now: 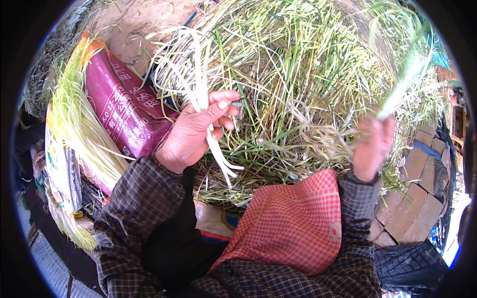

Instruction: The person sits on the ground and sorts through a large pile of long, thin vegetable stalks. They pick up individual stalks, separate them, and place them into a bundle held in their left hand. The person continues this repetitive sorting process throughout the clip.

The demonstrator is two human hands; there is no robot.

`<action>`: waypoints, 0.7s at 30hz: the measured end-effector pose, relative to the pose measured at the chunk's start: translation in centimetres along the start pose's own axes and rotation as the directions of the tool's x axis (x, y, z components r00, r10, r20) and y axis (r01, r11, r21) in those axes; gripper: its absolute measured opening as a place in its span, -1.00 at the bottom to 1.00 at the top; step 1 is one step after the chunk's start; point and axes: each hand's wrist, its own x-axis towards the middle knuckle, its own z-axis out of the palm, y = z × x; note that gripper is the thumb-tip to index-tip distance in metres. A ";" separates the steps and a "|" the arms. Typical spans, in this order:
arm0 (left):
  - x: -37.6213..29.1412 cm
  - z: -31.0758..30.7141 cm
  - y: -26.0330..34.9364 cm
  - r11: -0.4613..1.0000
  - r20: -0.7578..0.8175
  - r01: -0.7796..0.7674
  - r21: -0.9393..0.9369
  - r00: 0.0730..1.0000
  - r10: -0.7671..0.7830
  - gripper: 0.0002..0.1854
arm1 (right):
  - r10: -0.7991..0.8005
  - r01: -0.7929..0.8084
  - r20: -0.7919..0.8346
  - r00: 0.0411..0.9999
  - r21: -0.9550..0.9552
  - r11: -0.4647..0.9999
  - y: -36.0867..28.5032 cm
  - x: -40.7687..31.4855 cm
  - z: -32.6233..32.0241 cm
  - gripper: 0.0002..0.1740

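Note:
Between the thumb and fingers of my left hand (203, 130) are several pale, flat plant stalks (201, 74), bent over at the top, their cut-looking ends hanging below the palm. At the right, my right hand (373, 143) is blurred and holds a bunch of green and white leafy stalks (398, 87) pointing up and right. Withered brown leaf strands (324, 138) stretch beside this hand; whether it grips them I cannot tell. A large heap of loose green and yellowish leaves (298, 63) lies beneath and beyond both hands.
A purple woven sack (126, 108) bearing writing lies at the left, with a long bundle of pale yellow stalks (82, 123) over it. Bare soil (126, 22) shows at the top left. Paving bricks (406, 212) lie at the right. A red checked cloth (290, 219) covers part of my front.

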 end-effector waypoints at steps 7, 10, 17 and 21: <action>0.5 -0.1 -1.9 0.992 -0.042 0.036 0.121 0.999 -0.032 -0.56 | 0.318 -0.002 0.605 0.730 -0.463 0.887 4.9 -7.2 3.8 -0.75; 1.5 -1.1 -2.9 0.983 -0.086 0.075 0.165 0.994 -0.062 -0.56 | 0.248 0.238 0.741 0.624 -0.482 0.843 4.9 -7.5 5.0 -0.75; 2.1 -1.0 -4.1 0.954 -0.138 0.198 0.225 0.976 -0.170 -0.77 | 0.354 -0.137 0.793 0.496 -0.331 0.934 6.9 -8.6 5.3 -0.75; 1.9 -0.6 -4.6 0.982 -0.092 0.094 0.162 0.993 -0.080 -0.77 | 0.696 -0.730 0.613 0.374 -0.268 0.628 6.7 -8.3 6.0 -0.79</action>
